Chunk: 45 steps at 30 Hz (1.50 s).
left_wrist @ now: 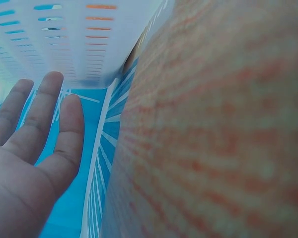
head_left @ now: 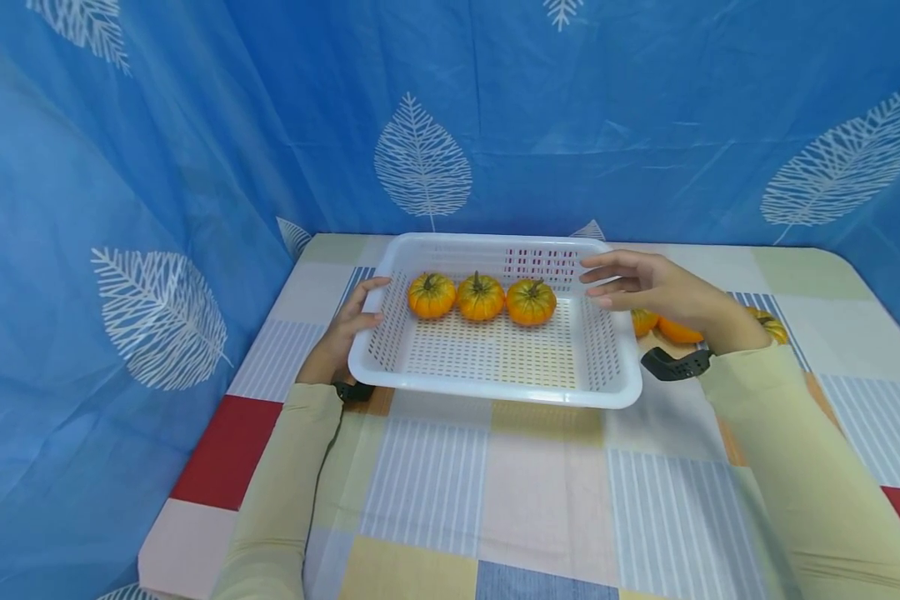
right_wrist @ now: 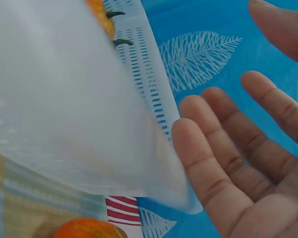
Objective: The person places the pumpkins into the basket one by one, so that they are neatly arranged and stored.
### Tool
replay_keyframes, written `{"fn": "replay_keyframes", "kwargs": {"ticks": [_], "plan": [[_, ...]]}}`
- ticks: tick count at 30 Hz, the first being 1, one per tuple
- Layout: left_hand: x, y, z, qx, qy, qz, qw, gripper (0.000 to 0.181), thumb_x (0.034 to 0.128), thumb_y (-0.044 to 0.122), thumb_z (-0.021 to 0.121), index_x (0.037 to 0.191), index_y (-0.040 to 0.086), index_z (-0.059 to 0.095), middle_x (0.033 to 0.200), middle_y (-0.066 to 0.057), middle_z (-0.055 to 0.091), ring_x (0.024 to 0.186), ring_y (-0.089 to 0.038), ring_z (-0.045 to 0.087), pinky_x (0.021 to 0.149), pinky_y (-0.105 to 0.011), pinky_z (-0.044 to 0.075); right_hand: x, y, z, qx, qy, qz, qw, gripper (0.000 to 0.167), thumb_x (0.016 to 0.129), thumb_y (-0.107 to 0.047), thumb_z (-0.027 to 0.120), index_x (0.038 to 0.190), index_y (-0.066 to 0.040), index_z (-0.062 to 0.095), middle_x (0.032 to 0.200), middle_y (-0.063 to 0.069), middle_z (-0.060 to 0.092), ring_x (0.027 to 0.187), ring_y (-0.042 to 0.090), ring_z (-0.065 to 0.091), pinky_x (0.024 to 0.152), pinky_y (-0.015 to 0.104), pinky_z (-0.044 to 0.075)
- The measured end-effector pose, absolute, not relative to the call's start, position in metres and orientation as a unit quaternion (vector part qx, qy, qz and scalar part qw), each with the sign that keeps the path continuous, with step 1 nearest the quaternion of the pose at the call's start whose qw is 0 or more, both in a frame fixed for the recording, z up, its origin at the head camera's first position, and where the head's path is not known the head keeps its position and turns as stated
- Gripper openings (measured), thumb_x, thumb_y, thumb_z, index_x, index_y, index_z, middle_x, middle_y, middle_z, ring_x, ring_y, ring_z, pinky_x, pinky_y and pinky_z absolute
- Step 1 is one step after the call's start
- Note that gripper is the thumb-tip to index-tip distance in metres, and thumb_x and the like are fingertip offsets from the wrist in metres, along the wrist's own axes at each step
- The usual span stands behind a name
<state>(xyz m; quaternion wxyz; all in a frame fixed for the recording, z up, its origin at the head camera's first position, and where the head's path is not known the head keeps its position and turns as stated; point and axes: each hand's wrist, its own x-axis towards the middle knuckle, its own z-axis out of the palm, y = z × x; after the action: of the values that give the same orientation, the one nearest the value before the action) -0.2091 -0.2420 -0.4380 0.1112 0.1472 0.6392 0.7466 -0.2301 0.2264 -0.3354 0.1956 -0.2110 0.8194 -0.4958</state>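
A white perforated basket (head_left: pixel 487 389) stands on the table with three orange-green pumpkins in a row inside, one of them the middle pumpkin (head_left: pixel 481 297). At the basket's left end is my left hand (head_left: pixel 342 329), fingers extended by the rim; the left wrist view shows its fingers (left_wrist: pixel 39 119) spread beside the basket wall (left_wrist: pixel 74 44). My right hand (head_left: pixel 648 287) is over the right end, fingers reaching toward the rim and nothing held. In the right wrist view the right hand (right_wrist: pixel 238 158) has relaxed fingers close to the basket's edge (right_wrist: pixel 164 109); whether they touch is unclear.
Right of the basket, partly behind my right hand and wrist, lie more orange pumpkins, among them one orange piece (head_left: pixel 678 332) and a striped pumpkin (head_left: pixel 769 325). A patchwork cloth (head_left: pixel 547 500) covers the table. Blue leaf-patterned curtains (head_left: pixel 517 100) hang behind and on the left.
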Motion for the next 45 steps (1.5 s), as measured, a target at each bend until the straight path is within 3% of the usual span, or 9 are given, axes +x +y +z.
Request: {"fn": "replay_keyframes", "kwargs": {"ticks": [4,11,15,18,22,29,41,42,45], "plan": [[-0.209,-0.242,-0.439,0.152,0.641,0.744,0.11,0.057,0.0977,0.009,0.044,0.151,0.03,0.039,0.178,-0.016,0.01,0.143,-0.047,0.036,0.098,-0.049,0.056,-0.224,0.23,-0.341,-0.214,0.818,-0.508,0.163,0.057,0.104,-0.005,0.07,0.155,0.006,0.048,0.148,0.023,0.059,0.117,0.004,0.068,0.095,0.021,0.057],[-0.211,-0.242,-0.44,0.15,0.641,0.744,0.111,0.057,0.0983,0.009,0.045,0.15,0.03,0.039,0.177,-0.016,0.013,0.144,-0.047,0.036,0.097,-0.047,0.056,-0.21,0.237,-0.353,-0.215,0.817,-0.527,0.091,0.047,0.101,0.0,0.072,0.145,0.007,0.057,0.132,-0.007,0.068,0.116,0.007,0.066,0.093,0.017,0.056],[-0.211,-0.242,-0.44,0.151,0.644,0.742,0.106,0.056,0.0978,0.008,0.044,0.15,0.03,0.04,0.177,-0.019,0.014,0.142,-0.046,0.037,0.096,-0.048,0.057,-0.201,0.237,-0.361,-0.227,0.814,-0.533,0.043,0.042,0.099,0.006,0.071,0.14,0.008,0.061,0.13,-0.011,0.068,0.116,0.005,0.066,0.093,0.015,0.055],[-0.212,-0.243,-0.44,0.152,0.644,0.743,0.102,0.056,0.097,0.007,0.043,0.148,0.029,0.042,0.177,-0.02,0.014,0.141,-0.046,0.036,0.097,-0.047,0.055,-0.194,0.237,-0.366,-0.225,0.824,-0.52,0.015,0.042,0.098,0.006,0.072,0.139,0.008,0.062,0.132,-0.009,0.067,0.114,0.004,0.066,0.09,0.014,0.055],[-0.21,-0.242,-0.44,0.145,0.641,0.746,0.106,0.056,0.098,0.008,0.044,0.149,0.029,0.042,0.177,-0.018,0.014,0.141,-0.044,0.037,0.097,-0.046,0.056,-0.187,0.24,-0.371,-0.219,0.845,-0.487,-0.015,0.045,0.098,0.004,0.074,0.141,0.007,0.061,0.137,0.003,0.064,0.113,0.003,0.062,0.088,0.012,0.054],[-0.21,-0.242,-0.441,0.141,0.639,0.749,0.108,0.056,0.0983,0.008,0.044,0.15,0.029,0.042,0.177,-0.017,0.015,0.138,-0.04,0.04,0.094,-0.04,0.058,-0.18,0.25,-0.381,-0.229,0.867,-0.431,-0.098,0.051,0.091,0.01,0.078,0.14,0.004,0.064,0.137,0.02,0.064,0.12,-0.007,0.052,0.101,0.006,0.039],[-0.21,-0.243,-0.44,0.139,0.635,0.753,0.104,0.054,0.0972,0.006,0.043,0.143,0.034,0.047,0.175,-0.019,0.017,0.134,-0.04,0.041,0.093,-0.038,0.058,-0.181,0.291,-0.392,-0.173,0.895,-0.387,-0.139,0.052,0.097,0.004,0.076,0.147,0.002,0.06,0.139,0.021,0.058,0.117,-0.013,0.044,0.097,0.004,0.036],[-0.21,-0.243,-0.44,0.138,0.635,0.753,0.105,0.054,0.0972,0.006,0.042,0.142,0.034,0.047,0.175,-0.019,0.017,0.134,-0.04,0.041,0.093,-0.038,0.058,-0.181,0.294,-0.392,-0.166,0.897,-0.384,-0.143,0.052,0.097,0.005,0.076,0.146,0.003,0.06,0.138,0.021,0.058,0.116,-0.011,0.045,0.097,0.004,0.036],[-0.21,-0.243,-0.439,0.138,0.636,0.752,0.107,0.054,0.0979,0.006,0.042,0.143,0.035,0.046,0.176,-0.019,0.016,0.135,-0.04,0.041,0.093,-0.038,0.058,-0.18,0.303,-0.393,-0.136,0.906,-0.374,-0.142,0.052,0.098,0.001,0.076,0.147,0.003,0.059,0.141,0.027,0.058,0.123,0.013,0.055,0.098,0.002,0.034]]}}
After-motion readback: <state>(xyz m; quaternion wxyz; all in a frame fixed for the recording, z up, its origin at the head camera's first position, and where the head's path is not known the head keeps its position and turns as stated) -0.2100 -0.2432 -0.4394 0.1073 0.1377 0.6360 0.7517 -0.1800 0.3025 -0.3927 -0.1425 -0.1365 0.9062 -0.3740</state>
